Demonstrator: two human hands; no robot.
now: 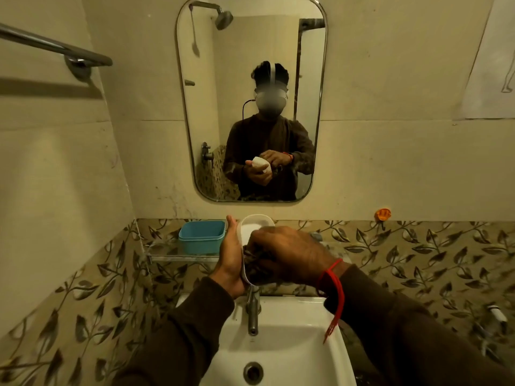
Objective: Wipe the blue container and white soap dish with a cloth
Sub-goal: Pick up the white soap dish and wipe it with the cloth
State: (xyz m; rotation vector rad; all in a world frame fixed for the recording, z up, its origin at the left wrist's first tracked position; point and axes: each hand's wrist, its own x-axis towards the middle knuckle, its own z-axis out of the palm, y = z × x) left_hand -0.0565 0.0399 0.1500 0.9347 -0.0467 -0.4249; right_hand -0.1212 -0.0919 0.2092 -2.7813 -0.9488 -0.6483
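Nearest to me, the white sink (281,341) is sitting below the person's two dark sleeves, with its drain at the bottom and the metal tap (253,310) standing at its back edge. A red thread (333,291) is hanging from the right wrist, its loose end dangling over the sink's right rim.

Just above the tap, both hands are working together. The left hand (230,263) is gripping the white soap dish (255,227) along its left edge, thumb pointing up, holding the dish tilted on its side so the hollow is facing the right hand. The right hand (284,257) is closed around a dark cloth (252,264), pressing it against the lower inside of the dish.

Behind and left of the hands, the blue container (202,236) is standing upright and open on a glass shelf (181,253) fixed to the leaf-patterned tiles, close to the left hand but not touching it.

Further back, the mirror (250,98) on the wall is reflecting the person holding the dish. A metal towel rail (53,48) is running along the left wall.
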